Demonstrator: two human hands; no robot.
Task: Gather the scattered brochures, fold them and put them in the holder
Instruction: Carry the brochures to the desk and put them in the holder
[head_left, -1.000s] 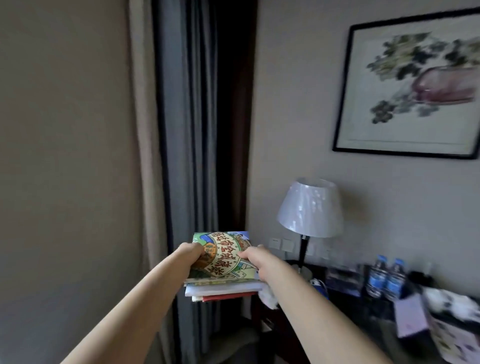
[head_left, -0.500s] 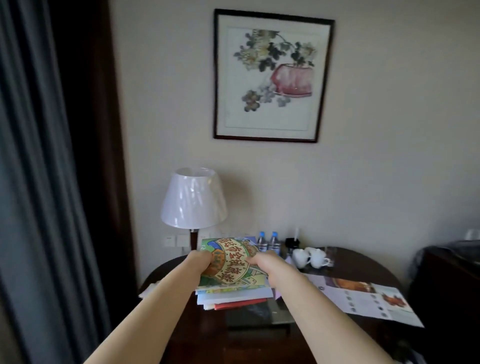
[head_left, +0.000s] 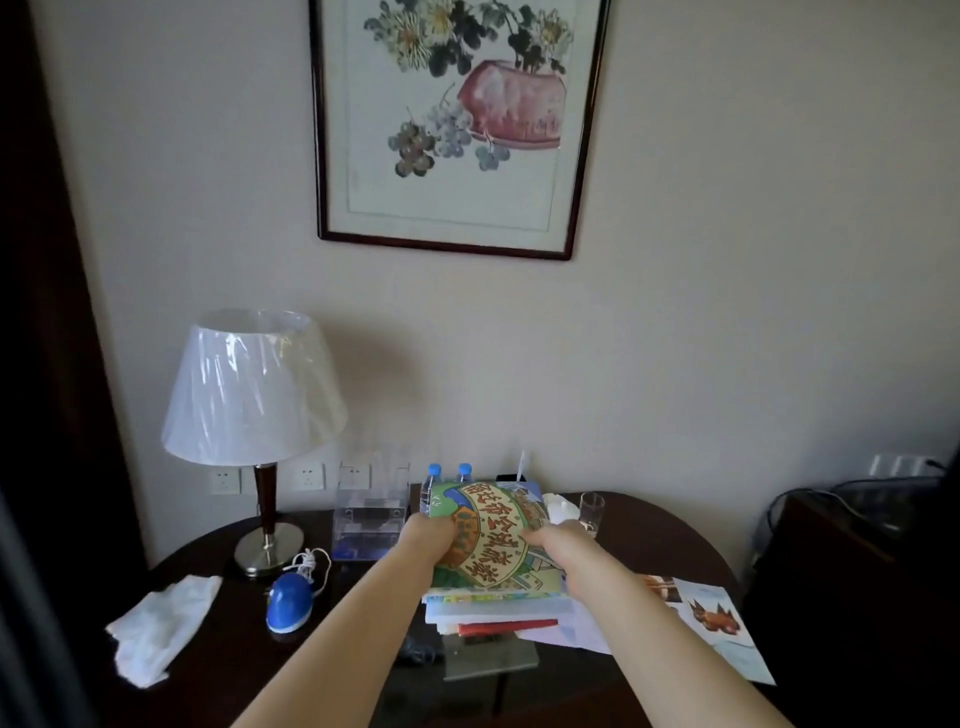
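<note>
Both my hands grip a stack of folded brochures (head_left: 493, 551) held above the dark round table (head_left: 223, 670). Its top brochure is green and yellow with large orange characters; white and red ones lie beneath. My left hand (head_left: 428, 538) holds the stack's left edge and my right hand (head_left: 558, 545) its right edge. A clear acrylic holder (head_left: 370, 519) stands at the back of the table, just left of the stack. An unfolded brochure (head_left: 711, 618) with orange pictures lies flat on the table to the right, partly hidden by my right forearm.
A white-shaded lamp (head_left: 254, 395) stands at the back left. A blue oval device (head_left: 289, 603) with a white cord and a crumpled white cloth (head_left: 156, 623) lie on the left. Two water bottles (head_left: 447, 475), a glass (head_left: 591, 512) and a framed painting (head_left: 457, 124) are behind.
The view has swung right and closer to the table, from the curtain to the lamp and painting. My hands kept hold of the stack, which now hovers over the table near the holder.
</note>
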